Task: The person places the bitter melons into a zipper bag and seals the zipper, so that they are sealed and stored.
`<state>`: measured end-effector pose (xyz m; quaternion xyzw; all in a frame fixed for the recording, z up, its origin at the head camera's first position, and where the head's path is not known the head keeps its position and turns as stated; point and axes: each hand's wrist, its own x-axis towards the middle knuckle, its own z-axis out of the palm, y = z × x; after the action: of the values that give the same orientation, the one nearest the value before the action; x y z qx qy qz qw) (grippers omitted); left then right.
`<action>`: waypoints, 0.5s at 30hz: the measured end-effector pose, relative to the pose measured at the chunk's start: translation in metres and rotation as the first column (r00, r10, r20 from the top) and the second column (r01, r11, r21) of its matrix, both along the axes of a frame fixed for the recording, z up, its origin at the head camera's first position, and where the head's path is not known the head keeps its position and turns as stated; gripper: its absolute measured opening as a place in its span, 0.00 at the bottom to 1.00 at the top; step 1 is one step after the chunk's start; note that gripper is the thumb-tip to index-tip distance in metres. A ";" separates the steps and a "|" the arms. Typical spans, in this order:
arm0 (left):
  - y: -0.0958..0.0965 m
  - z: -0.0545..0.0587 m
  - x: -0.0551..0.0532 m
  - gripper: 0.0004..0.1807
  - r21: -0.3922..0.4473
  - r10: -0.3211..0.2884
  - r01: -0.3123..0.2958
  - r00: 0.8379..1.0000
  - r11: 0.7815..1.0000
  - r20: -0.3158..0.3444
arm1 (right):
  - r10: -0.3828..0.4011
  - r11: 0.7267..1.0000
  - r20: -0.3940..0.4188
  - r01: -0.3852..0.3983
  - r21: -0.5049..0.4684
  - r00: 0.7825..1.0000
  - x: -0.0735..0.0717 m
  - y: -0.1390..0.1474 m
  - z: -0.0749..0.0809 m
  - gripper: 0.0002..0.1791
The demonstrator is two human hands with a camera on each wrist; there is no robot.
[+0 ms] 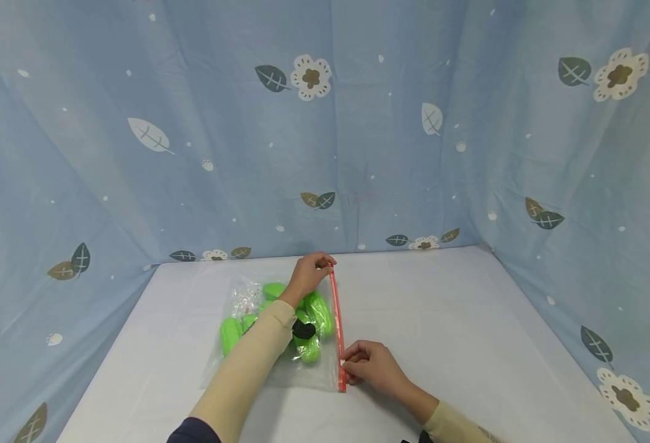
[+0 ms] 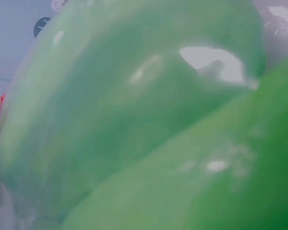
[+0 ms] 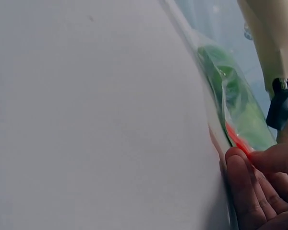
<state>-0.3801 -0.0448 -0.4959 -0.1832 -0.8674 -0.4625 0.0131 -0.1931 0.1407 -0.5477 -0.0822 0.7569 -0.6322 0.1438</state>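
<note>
A clear zip bag (image 1: 321, 369) with a red zip strip (image 1: 336, 314) lies flat on the table. Inside are several bright green rounded things (image 1: 319, 312), whose exact kind I cannot tell; they fill the left wrist view through shiny plastic (image 2: 149, 120). My left hand (image 1: 309, 272) reaches across the bag and pinches the strip's far end. Near the strip's lower end, my right hand (image 1: 377, 369) pinches the bag's edge. The right wrist view shows that hand (image 3: 261, 191) with thumb and finger on the red strip (image 3: 237, 139).
A white cloth covers the table (image 1: 441, 307). Blue curtains (image 1: 391, 154) with leaf and flower prints hang behind it and at both sides. A black wrist camera (image 1: 304, 330) on the left arm sits over the bag.
</note>
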 end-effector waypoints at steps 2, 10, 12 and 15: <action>0.001 0.000 0.000 0.06 -0.004 -0.001 0.001 1.000 1.000 0.002 | 0.001 1.000 -0.001 -0.001 0.003 1.000 0.004 0.000 0.000 0.08; 0.002 0.002 0.000 0.06 0.003 0.001 -0.001 1.000 1.000 0.009 | 0.027 1.000 0.012 -0.028 0.006 1.000 0.017 0.002 0.001 0.07; 0.002 0.002 0.000 0.06 0.004 -0.001 0.001 1.000 1.000 0.007 | 0.031 0.999 0.017 -0.031 0.009 0.999 0.018 0.002 0.001 0.06; 0.002 0.002 0.001 0.06 0.007 0.000 -0.001 1.000 1.000 0.017 | 0.027 0.999 0.014 -0.027 0.026 1.000 0.021 0.003 0.001 0.06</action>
<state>-0.3796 -0.0424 -0.4941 -0.1789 -0.8659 -0.4670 0.0063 -0.1722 0.1438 -0.5470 -0.0863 0.7627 -0.6210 0.1586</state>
